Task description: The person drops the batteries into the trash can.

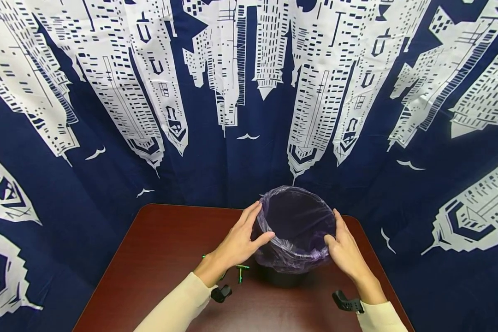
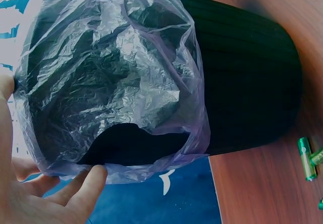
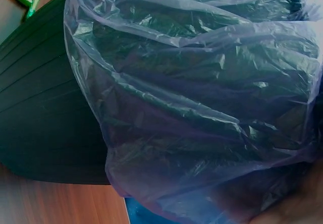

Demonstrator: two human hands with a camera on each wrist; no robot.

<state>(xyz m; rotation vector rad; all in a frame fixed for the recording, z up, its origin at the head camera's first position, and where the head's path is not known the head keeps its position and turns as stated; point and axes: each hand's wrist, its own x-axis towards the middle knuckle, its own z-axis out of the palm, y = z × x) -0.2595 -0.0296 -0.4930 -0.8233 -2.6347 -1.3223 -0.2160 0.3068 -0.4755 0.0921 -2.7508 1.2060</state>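
A black trash can (image 1: 283,278) stands on the table with a thin purple trash bag (image 1: 288,263) lining it. The bag's edge is folded down over the rim and hangs loosely round the upper outside. At the left of the rim, my left hand (image 1: 241,237) touches the bag with fairly straight fingers, its thumb lying across the near-left edge. My right hand (image 1: 346,249) holds the bag at the right of the rim, thumb on the inner side and fingers outside. In the right wrist view, those fingers are blurred and partly hidden by the bag (image 3: 171,98).
Several small shiny green cylinders (image 2: 306,158), resembling batteries, lie on the brown table (image 1: 170,244) left of the can, partly behind my left forearm. A navy curtain (image 1: 228,161) with white buildings hangs behind the table and at both sides.
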